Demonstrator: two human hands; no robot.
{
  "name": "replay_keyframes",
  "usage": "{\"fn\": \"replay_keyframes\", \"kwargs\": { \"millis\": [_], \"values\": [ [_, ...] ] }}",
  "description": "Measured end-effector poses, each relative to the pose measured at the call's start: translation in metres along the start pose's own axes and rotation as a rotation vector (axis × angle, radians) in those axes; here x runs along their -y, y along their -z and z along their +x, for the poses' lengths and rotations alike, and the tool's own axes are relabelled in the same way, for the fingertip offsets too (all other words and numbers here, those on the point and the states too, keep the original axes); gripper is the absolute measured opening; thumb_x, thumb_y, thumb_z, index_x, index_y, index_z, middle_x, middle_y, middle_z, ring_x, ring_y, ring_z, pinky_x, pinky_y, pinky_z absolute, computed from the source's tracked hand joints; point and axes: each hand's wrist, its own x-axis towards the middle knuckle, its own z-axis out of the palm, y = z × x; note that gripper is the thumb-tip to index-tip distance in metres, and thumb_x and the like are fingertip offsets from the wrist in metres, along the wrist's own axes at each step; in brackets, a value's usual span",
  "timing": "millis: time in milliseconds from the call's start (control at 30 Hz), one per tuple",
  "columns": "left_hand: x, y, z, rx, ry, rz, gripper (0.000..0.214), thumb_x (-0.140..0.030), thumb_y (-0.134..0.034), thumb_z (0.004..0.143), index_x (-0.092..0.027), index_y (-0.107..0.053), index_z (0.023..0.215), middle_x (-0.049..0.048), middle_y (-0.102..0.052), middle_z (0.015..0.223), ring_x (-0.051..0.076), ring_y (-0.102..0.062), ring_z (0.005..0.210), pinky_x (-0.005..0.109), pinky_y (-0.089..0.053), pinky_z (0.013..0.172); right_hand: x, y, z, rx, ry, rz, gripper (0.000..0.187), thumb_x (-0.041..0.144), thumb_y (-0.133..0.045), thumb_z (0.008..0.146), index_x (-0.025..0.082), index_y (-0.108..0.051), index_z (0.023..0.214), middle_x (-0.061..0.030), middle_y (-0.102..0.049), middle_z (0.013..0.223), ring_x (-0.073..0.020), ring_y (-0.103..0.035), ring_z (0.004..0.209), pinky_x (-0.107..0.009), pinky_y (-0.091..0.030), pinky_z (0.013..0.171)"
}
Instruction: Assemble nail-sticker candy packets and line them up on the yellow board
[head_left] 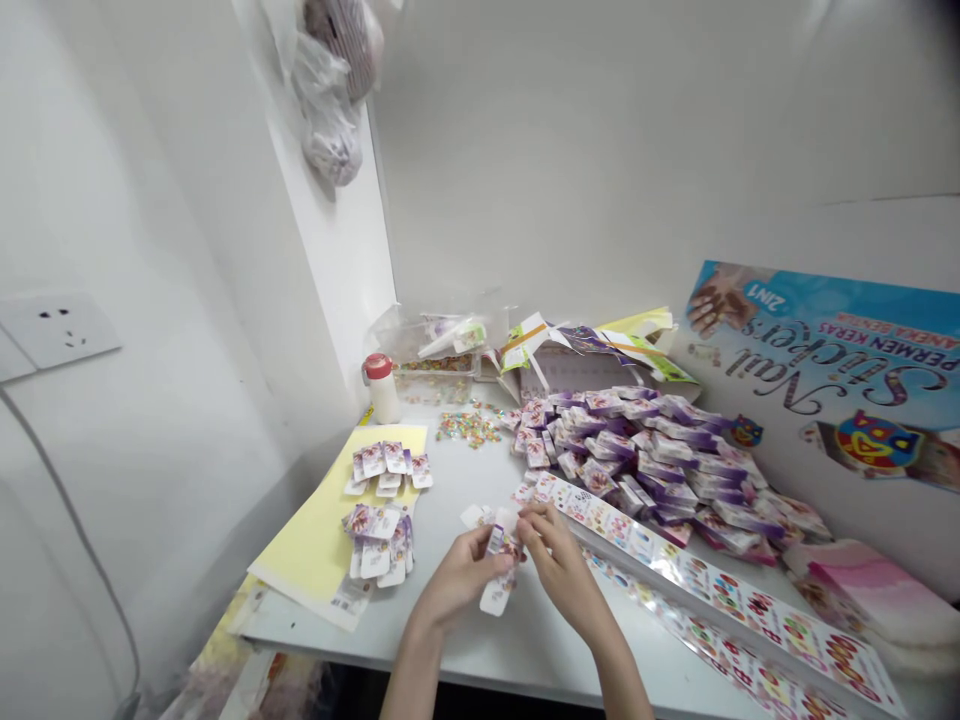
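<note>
My left hand (474, 570) is closed around a small printed candy box (501, 546), white and purple, with its end flaps standing out. At the box's upper right edge, the fingers of my right hand (556, 556) are pinched together on it. Another white flap or carton (477, 516) shows just behind my left fingers, and I cannot tell whether it is part of the same box. To the left lie two stacks of similar small cartons, a nearer stack (379, 545) and a farther stack (388, 466). Beyond my hands is a scatter of small wrapped candies (471, 427).
A heap of small filled boxes (637, 455) covers the right rear. Long sticker strips (705, 575) run toward the front right, beside a large display carton (840, 370). A yellow sheet (315, 535) and a red-capped bottle (383, 390) stand left. A clear tub (435, 385) sits behind.
</note>
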Motion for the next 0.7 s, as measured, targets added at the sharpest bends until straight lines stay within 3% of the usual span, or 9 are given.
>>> {"fn": "replay_keyframes", "kwargs": {
  "millis": [133, 300, 367, 433, 500, 600, 700],
  "values": [
    [-0.001, -0.001, -0.001, -0.046, -0.042, 0.255, 0.031, -0.042, -0.067, 0.074, -0.012, -0.063, 0.081, 0.0003, -0.056, 0.067, 0.012, -0.05, 0.061, 0.022, -0.037, 0.056, -0.007, 0.013, 0.0, 0.095, -0.117, 0.099, 0.045, 0.052, -0.042, 0.089, 0.019, -0.06, 0.065, -0.0036, -0.056, 0.072, -0.0182, -0.054, 0.071, -0.03, -0.044, 0.068],
    [-0.007, -0.007, -0.007, -0.116, -0.16, 0.553, 0.026, -0.038, -0.069, 0.071, -0.015, -0.058, 0.065, -0.0036, -0.051, 0.06, 0.012, -0.047, 0.059, 0.023, -0.035, 0.056, -0.019, 0.021, -0.004, 0.126, -0.319, 0.468, 0.038, 0.052, -0.066, 0.073, 0.019, -0.068, 0.093, -0.0033, -0.06, 0.077, -0.0155, -0.052, 0.065, -0.028, -0.042, 0.06],
    [-0.01, -0.012, -0.009, -0.107, -0.171, 0.571, 0.02, -0.034, -0.07, 0.069, -0.017, -0.061, 0.076, -0.0029, -0.058, 0.063, 0.014, -0.053, 0.061, 0.023, -0.039, 0.058, -0.022, 0.02, -0.006, 0.132, -0.38, 0.646, 0.047, 0.044, -0.075, 0.066, 0.024, -0.063, 0.107, -0.0027, -0.06, 0.084, -0.0154, -0.055, 0.066, -0.027, -0.042, 0.06],
    [-0.012, -0.016, -0.012, -0.112, -0.162, 0.539, 0.032, -0.032, -0.07, 0.069, -0.021, -0.059, 0.097, -0.0027, -0.063, 0.069, 0.015, -0.057, 0.063, 0.024, -0.042, 0.06, -0.023, 0.019, -0.007, 0.175, -0.432, 0.785, 0.058, 0.035, -0.079, 0.061, 0.028, -0.058, 0.114, -0.0013, -0.06, 0.087, -0.0148, -0.056, 0.066, -0.027, -0.043, 0.061],
    [-0.014, -0.019, -0.013, -0.102, -0.165, 0.516, 0.041, -0.031, -0.07, 0.069, -0.024, -0.056, 0.107, -0.0023, -0.063, 0.073, 0.016, -0.059, 0.068, 0.024, -0.044, 0.062, -0.023, 0.018, -0.008, 0.225, -0.456, 0.859, 0.054, 0.03, -0.081, 0.058, 0.029, -0.059, 0.108, 0.0005, -0.059, 0.086, -0.0134, -0.056, 0.062, -0.027, -0.043, 0.06],
    [-0.018, -0.02, -0.014, -0.042, -0.187, 0.533, 0.028, -0.03, -0.069, 0.07, -0.022, -0.063, 0.095, 0.0, -0.063, 0.078, 0.018, -0.058, 0.076, 0.024, -0.045, 0.066, -0.024, 0.017, -0.009, 0.243, -0.432, 0.882, 0.036, 0.03, -0.081, 0.059, 0.026, -0.063, 0.089, 0.0011, -0.059, 0.084, -0.0137, -0.057, 0.064, -0.026, -0.042, 0.06],
    [-0.022, -0.019, -0.016, -0.039, -0.201, 0.556, 0.019, -0.028, -0.068, 0.071, -0.02, -0.065, 0.088, 0.0004, -0.062, 0.08, 0.017, -0.054, 0.078, 0.024, -0.043, 0.068, -0.026, 0.016, -0.009, 0.217, -0.353, 0.819, 0.025, 0.041, -0.075, 0.069, 0.022, -0.068, 0.084, -0.0017, -0.06, 0.082, -0.0141, -0.054, 0.068, -0.025, -0.039, 0.06]
  ]
}}
